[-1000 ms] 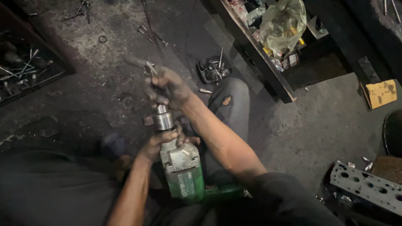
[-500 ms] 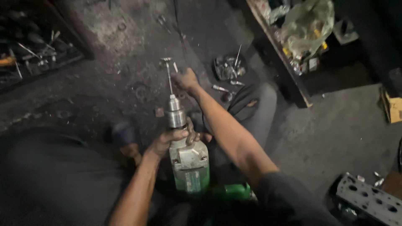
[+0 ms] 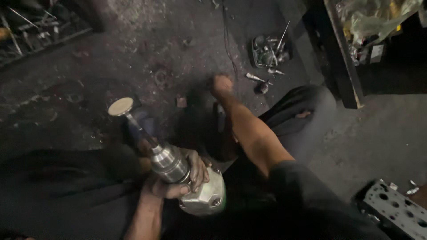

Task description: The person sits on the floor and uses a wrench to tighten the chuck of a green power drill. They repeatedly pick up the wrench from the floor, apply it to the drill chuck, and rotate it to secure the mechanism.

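My left hand grips the grey nose of a power drill just behind its metal chuck. An engine valve sticks out of the chuck, its round flat head pointing up and to the left. My right hand reaches forward over the dark, oily floor, blurred, near a few small metal parts. Whether it holds anything cannot be told. My legs in dark trousers lie to either side of the drill.
A small tray of valves and metal bits sits on the floor ahead. A dark bench with plastic bags stands at the right. A perforated metal block lies at lower right. A rack of tools is at upper left.
My right hand has let go of the valve at the drill's tip and reached forward to the floor. The drill has tilted to the left, its valve head now facing up.
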